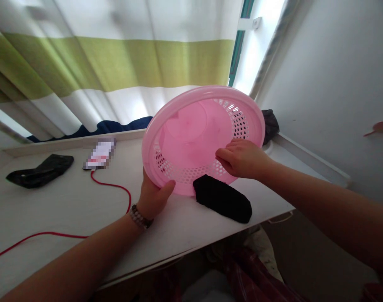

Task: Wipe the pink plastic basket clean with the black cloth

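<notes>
A round pink plastic basket point(191, 126) with a perforated wall stands tilted on its edge, its open side facing me. My left hand point(153, 195) grips its lower left rim, thumb over the front; a bead bracelet is on that wrist. My right hand point(242, 158) reaches into the basket's lower right, fingers curled against the perforated wall; whether they hold anything is hidden. A folded black sock point(223, 199) lies on the white table point(68, 201) just below the basket and under my right hand.
Another black sock point(40, 171) lies at the table's far left. A phone point(100, 154) with a red cable point(116, 188) lies behind the basket's left. A dark cloth point(270, 123) sits at the far right corner. A striped curtain hangs behind; red plaid fabric point(251, 277) lies below the table's edge.
</notes>
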Available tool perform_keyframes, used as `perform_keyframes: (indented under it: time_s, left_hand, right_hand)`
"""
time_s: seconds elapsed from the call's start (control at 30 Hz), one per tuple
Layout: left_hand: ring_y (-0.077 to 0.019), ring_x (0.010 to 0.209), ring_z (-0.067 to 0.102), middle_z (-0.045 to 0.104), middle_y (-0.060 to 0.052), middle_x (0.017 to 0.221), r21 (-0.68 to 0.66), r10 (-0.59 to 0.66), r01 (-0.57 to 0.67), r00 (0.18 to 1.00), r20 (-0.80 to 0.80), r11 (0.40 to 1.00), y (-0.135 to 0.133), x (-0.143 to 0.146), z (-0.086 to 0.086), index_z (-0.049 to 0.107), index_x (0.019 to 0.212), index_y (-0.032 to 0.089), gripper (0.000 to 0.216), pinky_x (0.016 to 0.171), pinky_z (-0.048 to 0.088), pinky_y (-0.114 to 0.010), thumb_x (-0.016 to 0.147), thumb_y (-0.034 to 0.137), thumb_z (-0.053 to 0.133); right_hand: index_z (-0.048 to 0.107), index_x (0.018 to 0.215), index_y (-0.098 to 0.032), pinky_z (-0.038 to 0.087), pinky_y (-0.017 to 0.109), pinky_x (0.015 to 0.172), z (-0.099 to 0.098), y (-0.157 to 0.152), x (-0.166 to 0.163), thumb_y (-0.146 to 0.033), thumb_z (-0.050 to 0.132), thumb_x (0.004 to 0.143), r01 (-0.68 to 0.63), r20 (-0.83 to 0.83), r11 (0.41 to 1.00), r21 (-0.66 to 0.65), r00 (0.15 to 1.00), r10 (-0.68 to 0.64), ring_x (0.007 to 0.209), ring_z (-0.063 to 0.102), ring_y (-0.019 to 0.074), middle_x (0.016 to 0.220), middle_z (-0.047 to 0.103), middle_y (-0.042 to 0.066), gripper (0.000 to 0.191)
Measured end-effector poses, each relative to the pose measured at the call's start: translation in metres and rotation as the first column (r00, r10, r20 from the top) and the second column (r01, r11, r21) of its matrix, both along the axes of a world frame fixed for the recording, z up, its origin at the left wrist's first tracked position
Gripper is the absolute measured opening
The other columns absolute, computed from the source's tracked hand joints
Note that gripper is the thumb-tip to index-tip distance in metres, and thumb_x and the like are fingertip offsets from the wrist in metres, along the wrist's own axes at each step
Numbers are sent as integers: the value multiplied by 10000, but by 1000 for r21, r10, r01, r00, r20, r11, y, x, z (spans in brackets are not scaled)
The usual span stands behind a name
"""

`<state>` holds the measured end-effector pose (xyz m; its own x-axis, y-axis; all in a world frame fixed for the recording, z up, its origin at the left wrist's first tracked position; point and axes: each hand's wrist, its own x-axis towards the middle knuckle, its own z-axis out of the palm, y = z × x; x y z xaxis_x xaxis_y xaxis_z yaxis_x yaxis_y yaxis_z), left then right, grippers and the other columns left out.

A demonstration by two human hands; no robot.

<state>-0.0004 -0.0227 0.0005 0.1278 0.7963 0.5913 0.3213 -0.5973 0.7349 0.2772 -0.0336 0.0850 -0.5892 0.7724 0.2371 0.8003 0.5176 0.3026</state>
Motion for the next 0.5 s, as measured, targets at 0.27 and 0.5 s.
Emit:
perform_keyframes:
  time_s: [0.27, 0.5]
  left_hand:
    - [-275, 1245, 449, 447, -155, 1344, -5, 16, -16, 1000, -5, 1000, -1, -1, 1, 306, 1339, 139, 758, 1082, 344, -472, 674, 199, 667]
    - [-267, 1227, 469, 457, -145, 1337, -24, 19, -19, 1000, -6, 1000, 0, -1, -2, 304, 1346, 150, 774, 1068, 364, -467, 668, 212, 672]
  right_hand:
    - [635, 1042, -222, 414, 351, 752, -9, -31, 26, -280, 385, 899, -41, -253, 994, 99, 965, 65, 821, 560, 198, 906, 649, 85, 294]
    - [664, 958, -221, 408, 316, 660, -31, -58, 39, -308, 471, 882, 61, -320, 993, 102, 947, -25, 722, 590, 182, 835, 682, 59, 225]
